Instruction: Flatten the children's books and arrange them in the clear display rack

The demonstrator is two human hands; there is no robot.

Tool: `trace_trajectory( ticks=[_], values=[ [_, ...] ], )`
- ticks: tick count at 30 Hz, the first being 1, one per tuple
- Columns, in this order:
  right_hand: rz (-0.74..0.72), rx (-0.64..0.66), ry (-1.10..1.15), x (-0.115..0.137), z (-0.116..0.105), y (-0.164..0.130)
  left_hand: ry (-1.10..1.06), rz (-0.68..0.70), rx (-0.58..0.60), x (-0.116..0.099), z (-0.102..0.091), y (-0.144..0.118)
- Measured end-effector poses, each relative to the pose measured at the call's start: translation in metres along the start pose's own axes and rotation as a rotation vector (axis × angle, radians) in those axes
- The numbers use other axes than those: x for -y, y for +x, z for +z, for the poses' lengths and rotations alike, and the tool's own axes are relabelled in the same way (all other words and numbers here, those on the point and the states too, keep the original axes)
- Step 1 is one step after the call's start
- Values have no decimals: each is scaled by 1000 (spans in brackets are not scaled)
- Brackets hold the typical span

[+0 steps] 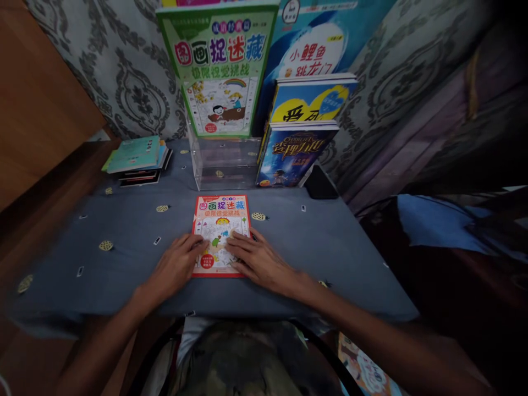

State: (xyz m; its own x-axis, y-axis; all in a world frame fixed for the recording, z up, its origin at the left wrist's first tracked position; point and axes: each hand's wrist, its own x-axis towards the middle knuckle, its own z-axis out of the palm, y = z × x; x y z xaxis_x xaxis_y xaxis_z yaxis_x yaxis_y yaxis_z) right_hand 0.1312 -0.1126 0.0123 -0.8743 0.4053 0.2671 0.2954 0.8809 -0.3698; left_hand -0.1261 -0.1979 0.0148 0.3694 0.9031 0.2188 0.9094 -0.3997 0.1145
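A red-bordered children's picture book [221,220] lies flat on the grey tablecloth [124,247], in the middle near the front edge. My left hand [178,265] rests on the book's lower left corner with its fingers spread flat. On the lower right part of the cover, my right hand [256,259] lies flat as well, fingers apart. Neither hand grips the book.
A clear acrylic stand [225,162] stands behind the book, holding a green book [218,66] upright. Blue books [303,132] lean to its right against the patterned wall. A stack of thin books [138,159] lies at the back left. A dark object [320,184] sits at right.
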Motion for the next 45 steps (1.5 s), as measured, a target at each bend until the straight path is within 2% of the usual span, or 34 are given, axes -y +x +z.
trace_trajectory(
  ticks=[7,11,15,19,27,32,36,40,45],
  values=[
    [62,16,-53,-25,7,30,100,-45,90,16,3,50],
    [112,19,-77,-42,6,49,137,-72,101,21,4,77],
    [212,18,-92,-59,0,68,154,-105,108,28,8,100],
    [317,-2,-94,-70,-4,74,164,-135,114,30,12,112],
    [405,27,-141,-62,-8,52,107,-130,46,25,22,103],
    [410,14,-181,-50,-5,33,46,-40,-15,10,26,88],
    [356,-34,-197,-38,2,20,4,13,-39,-2,29,73],
    [291,-89,-188,-19,6,11,-14,26,-45,-5,28,59],
    [248,-86,-124,9,5,3,-30,21,-34,-7,14,50]
  ],
)
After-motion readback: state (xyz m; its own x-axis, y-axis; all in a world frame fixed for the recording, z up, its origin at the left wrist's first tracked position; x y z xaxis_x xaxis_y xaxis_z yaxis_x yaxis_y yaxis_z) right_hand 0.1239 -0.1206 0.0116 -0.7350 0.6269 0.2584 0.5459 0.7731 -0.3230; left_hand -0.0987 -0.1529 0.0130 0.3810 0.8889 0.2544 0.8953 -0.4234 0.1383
